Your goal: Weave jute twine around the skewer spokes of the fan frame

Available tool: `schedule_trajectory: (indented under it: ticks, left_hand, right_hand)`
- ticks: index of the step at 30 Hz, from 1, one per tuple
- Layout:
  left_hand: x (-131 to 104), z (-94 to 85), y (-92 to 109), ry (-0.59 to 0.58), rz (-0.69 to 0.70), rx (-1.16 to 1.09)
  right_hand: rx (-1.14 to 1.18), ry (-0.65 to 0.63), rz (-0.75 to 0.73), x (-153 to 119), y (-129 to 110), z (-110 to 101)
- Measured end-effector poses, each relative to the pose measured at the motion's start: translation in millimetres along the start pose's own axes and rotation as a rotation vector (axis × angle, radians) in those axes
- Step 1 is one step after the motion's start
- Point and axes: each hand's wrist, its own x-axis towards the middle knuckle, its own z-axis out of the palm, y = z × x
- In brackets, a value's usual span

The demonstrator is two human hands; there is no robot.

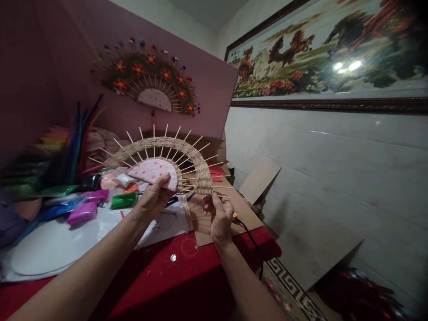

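A half-round woven fan [202, 171] is held up over the table, with thin wooden sticks spreading out past its twine band. Its centre is a pale pink half-disc [152, 170] with red dots. My left hand [155, 196] grips the fan at the lower edge of this half-disc, thumb on the front. At the right end of the twine band, my right hand [220, 214] pinches near the lowest stick with thumb and fingers. Whether a twine end lies in that pinch is too small to see.
Red cloth [157, 272] covers the table, with a cardboard sheet [203, 232], a white oval board [50, 249] and several coloured clay packets [83, 213] on it. A finished flowered fan [154, 67] hangs on the pink panel [203, 84] behind. A black cord [252, 240] runs over the right edge.
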Motion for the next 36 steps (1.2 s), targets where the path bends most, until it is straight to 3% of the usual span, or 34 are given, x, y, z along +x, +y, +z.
schedule_trajectory:
  ticks: [20, 23, 26, 31, 33, 36]
  left_hand:
    - [5, -7.0, 3, 0.024, 0.001, -0.025]
    - [6, -7.5, 4, 0.013, 0.009, -0.029]
    - [5, -6.7, 4, 0.004, 0.019, -0.031]
    - [3, -3.3, 6, 0.021, 0.025, -0.021]
    - [3, -2.7, 6, 0.021, 0.028, -0.019]
    - [3, -3.1, 6, 0.019, 0.035, -0.017]
  right_hand:
    - [-0.116, 0.060, 0.005, -5, 0, -14]
    - [-0.332, 0.024, -0.021, -12, -5, -18]
    - [-0.638, -0.046, -0.156, -14, -16, -28]
    - [-1.418, -0.127, -0.343, 4, -33, -57]
    - [-1.679, -0.164, -0.261, 12, -35, -69]
    - [-1.813, -0.333, -0.058, 20, -34, -84]
